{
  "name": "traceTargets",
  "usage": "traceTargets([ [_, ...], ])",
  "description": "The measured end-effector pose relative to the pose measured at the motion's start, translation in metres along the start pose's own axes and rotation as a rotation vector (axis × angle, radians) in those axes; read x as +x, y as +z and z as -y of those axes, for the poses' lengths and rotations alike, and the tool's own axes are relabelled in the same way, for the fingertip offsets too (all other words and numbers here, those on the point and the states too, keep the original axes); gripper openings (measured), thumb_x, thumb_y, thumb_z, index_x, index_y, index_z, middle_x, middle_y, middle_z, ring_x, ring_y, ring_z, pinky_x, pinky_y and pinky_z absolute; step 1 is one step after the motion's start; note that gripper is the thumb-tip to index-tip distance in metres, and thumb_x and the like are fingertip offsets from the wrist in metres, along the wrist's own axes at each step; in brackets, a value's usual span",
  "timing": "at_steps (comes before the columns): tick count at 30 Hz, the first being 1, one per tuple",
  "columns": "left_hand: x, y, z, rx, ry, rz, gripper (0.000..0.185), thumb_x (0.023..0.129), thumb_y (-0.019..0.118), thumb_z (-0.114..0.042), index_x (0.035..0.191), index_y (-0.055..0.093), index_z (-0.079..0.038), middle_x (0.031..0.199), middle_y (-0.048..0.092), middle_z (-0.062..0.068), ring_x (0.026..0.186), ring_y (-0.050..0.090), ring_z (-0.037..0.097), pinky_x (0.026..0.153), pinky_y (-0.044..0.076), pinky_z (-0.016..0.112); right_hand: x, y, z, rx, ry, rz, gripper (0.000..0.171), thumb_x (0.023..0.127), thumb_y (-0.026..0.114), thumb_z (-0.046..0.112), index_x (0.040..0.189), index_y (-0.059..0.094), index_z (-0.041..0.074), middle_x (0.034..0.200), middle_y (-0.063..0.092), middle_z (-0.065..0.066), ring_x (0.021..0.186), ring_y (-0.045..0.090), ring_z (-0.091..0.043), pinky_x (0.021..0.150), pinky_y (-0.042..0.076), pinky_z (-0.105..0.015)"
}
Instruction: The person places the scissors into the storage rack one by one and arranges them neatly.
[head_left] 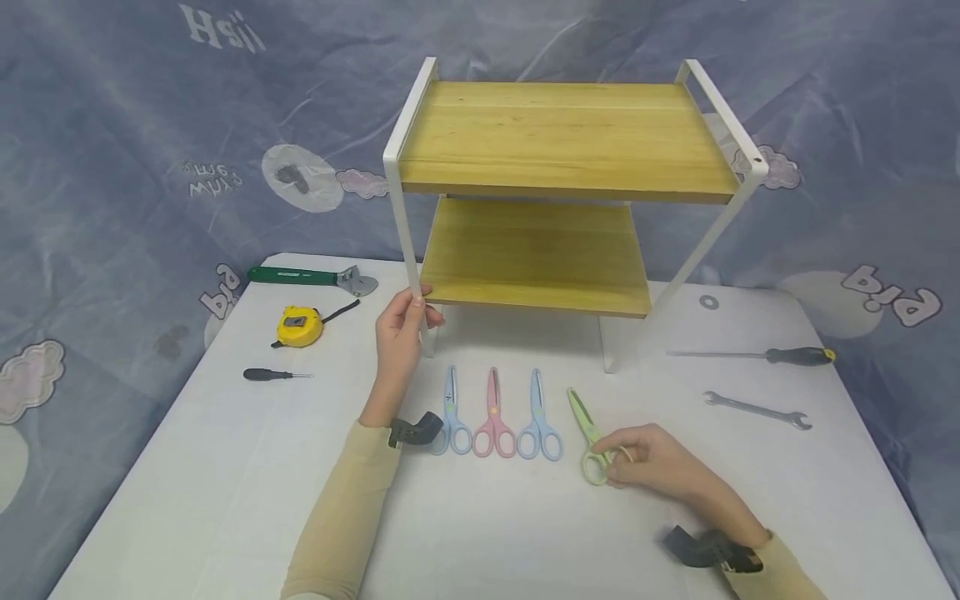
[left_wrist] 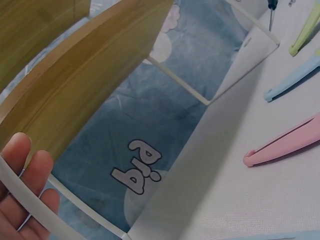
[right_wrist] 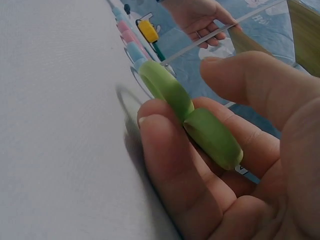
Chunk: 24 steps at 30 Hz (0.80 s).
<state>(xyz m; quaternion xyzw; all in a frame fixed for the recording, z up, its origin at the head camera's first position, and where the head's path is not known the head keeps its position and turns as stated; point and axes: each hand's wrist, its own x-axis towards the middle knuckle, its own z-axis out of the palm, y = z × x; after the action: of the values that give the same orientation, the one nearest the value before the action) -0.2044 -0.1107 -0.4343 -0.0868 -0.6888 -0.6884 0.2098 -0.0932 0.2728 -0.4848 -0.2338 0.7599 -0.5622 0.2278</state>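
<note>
While the left hand (head_left: 401, 329) curls its fingers round the white front leg (head_left: 408, 242) of the two-tier wooden shelf (head_left: 562, 137) at centre frame, the right hand (head_left: 652, 467) pinches the handle loops of the green scissors (head_left: 588, 433) at lower right of centre, fingers curled through and round them, the closed blades resting on the white table (head_left: 225, 467). The likeliest slip, as I judge it, is the green blades swinging left into the blue scissors (head_left: 538, 417) just beside them, which would knock the neat row with the pink scissors (head_left: 493, 417) and the other blue pair (head_left: 452, 412) askew. A tug by the left hand could also shift the shelf. Open table lies along the lower edge of the frame; the wrench (head_left: 757, 410) and screwdriver (head_left: 780, 356) lie well apart at right, the tape measure (head_left: 298, 325) at upper left.
</note>
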Motion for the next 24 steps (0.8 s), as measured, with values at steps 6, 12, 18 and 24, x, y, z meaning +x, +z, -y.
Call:
traceTargets([
  [6,-0.0020,0.0000,-0.0006,-0.003,-0.014,-0.004,0.028,0.107,0.048,-0.012,0.120,0.064,0.007,0.073,0.069,-0.011,0.074,0.069,0.003,0.079,0.060,0.023,-0.0020,0.0007,-0.0002,0.028,-0.030,0.012,0.030,0.088,0.068,-0.007,0.115,0.063,-0.019,0.060,0.061,-0.020,0.058,0.062,0.003,0.054,0.058,-0.025],
  [12,-0.0039,-0.0026,0.0011,-0.011,-0.020,-0.011,0.027,0.107,0.048,-0.010,0.120,0.063,0.008,0.072,0.070,-0.008,0.073,0.069,0.004,0.078,0.058,0.021,-0.0022,0.0037,0.0012,0.025,-0.008,0.015,0.031,0.086,0.069,-0.005,0.115,0.064,-0.017,0.059,0.058,-0.025,0.053,0.052,0.006,0.045,0.048,-0.021],
  [18,-0.0009,-0.0001,0.0000,-0.015,0.008,0.008,0.027,0.107,0.048,-0.009,0.120,0.063,0.009,0.073,0.071,-0.005,0.073,0.070,0.006,0.078,0.060,0.023,-0.0021,0.0021,-0.0031,-0.019,-0.031,-0.017,0.030,0.085,0.071,-0.005,0.113,0.066,-0.014,0.055,0.051,-0.024,0.050,0.047,0.009,0.042,0.046,-0.021],
  [24,-0.0002,0.0013,-0.0017,-0.022,-0.001,0.005,0.026,0.107,0.049,-0.008,0.119,0.064,0.009,0.073,0.071,0.002,0.072,0.068,0.003,0.076,0.058,0.022,-0.0023,0.0025,-0.0025,-0.014,-0.019,-0.018,0.030,0.086,0.071,-0.005,0.114,0.066,-0.015,0.057,0.057,-0.022,0.052,0.054,0.005,0.047,0.053,-0.023],
])
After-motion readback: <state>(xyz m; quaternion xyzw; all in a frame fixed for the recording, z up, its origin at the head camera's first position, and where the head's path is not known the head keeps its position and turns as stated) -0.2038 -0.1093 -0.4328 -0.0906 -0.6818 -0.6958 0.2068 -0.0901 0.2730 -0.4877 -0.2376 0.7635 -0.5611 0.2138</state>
